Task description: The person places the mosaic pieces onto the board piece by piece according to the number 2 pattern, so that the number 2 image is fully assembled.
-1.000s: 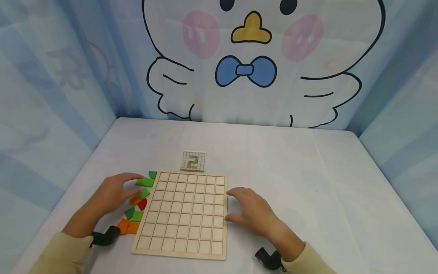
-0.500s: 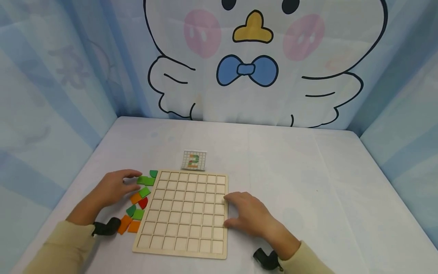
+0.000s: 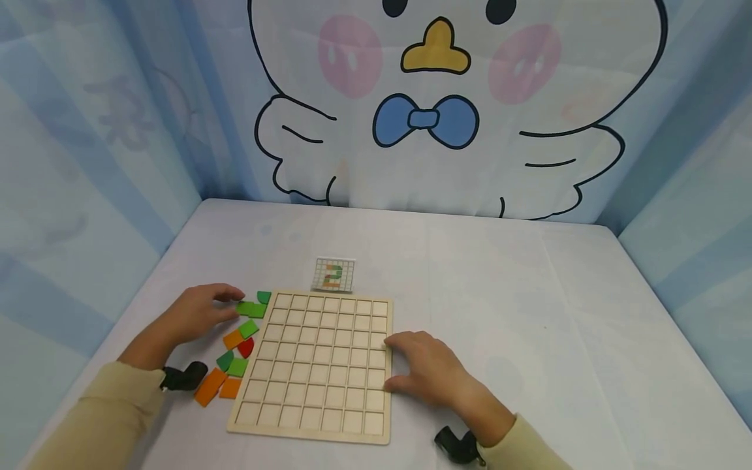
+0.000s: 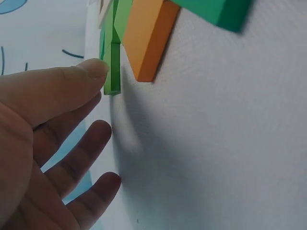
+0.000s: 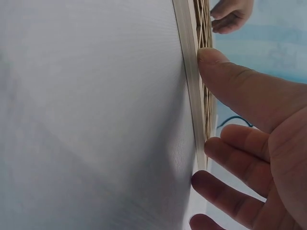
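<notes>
In the head view my left hand (image 3: 196, 313) is at the far-left corner of a wooden grid board (image 3: 314, 365), fingers loosely spread. Its thumb and index fingertips are beside two light green pieces (image 3: 251, 309). In the left wrist view the thumb tip overlaps the end of a light green piece (image 4: 112, 69); whether it touches cannot be told. My right hand (image 3: 431, 369) rests its fingertips and thumb on the board's right edge, fingers relaxed. The right wrist view shows the thumb on the board's rim (image 5: 192, 81).
Along the board's left side lie orange pieces (image 3: 210, 387), a red rounded piece (image 3: 245, 347), dark green pieces (image 3: 226, 360) and more light green ones (image 3: 237, 367). A small pattern card (image 3: 333, 275) lies behind the board. White cloth covers the table (image 3: 499, 294); printed curtains surround it.
My left hand has drawn slightly up and back from the pieces, uncovering more of an orange one. My right fingertips have shifted a little nearer along the board's right edge.
</notes>
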`<control>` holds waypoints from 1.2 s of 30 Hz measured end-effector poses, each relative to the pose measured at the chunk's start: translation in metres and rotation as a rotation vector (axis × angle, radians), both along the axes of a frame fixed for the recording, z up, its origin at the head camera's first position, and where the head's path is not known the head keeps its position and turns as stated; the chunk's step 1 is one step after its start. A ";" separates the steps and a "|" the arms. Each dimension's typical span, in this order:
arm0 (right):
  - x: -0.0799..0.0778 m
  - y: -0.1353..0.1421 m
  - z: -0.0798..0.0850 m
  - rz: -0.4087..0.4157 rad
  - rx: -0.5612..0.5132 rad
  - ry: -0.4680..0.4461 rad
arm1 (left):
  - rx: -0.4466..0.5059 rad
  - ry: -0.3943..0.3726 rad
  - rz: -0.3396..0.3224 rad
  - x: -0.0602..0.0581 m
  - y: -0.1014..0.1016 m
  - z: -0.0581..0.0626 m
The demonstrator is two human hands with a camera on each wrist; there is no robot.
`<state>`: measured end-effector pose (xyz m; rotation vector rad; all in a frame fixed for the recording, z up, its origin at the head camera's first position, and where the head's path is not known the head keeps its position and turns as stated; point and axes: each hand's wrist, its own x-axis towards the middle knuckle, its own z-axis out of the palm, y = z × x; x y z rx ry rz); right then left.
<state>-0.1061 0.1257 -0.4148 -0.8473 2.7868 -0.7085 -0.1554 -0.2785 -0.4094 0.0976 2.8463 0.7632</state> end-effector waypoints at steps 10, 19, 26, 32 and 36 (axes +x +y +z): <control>0.001 0.000 0.001 -0.002 0.003 -0.007 | -0.006 -0.023 -0.005 -0.006 0.000 -0.004; 0.002 0.000 -0.001 -0.006 0.008 -0.003 | 0.002 -0.008 -0.015 -0.008 -0.002 -0.005; 0.002 0.000 0.000 -0.014 0.009 -0.017 | -0.014 0.008 -0.012 -0.008 -0.003 -0.008; 0.002 0.001 -0.001 -0.021 0.010 -0.006 | -0.033 0.019 -0.016 -0.007 -0.004 -0.009; 0.003 0.001 -0.001 -0.019 0.000 -0.006 | -0.045 0.030 -0.012 -0.003 -0.006 -0.002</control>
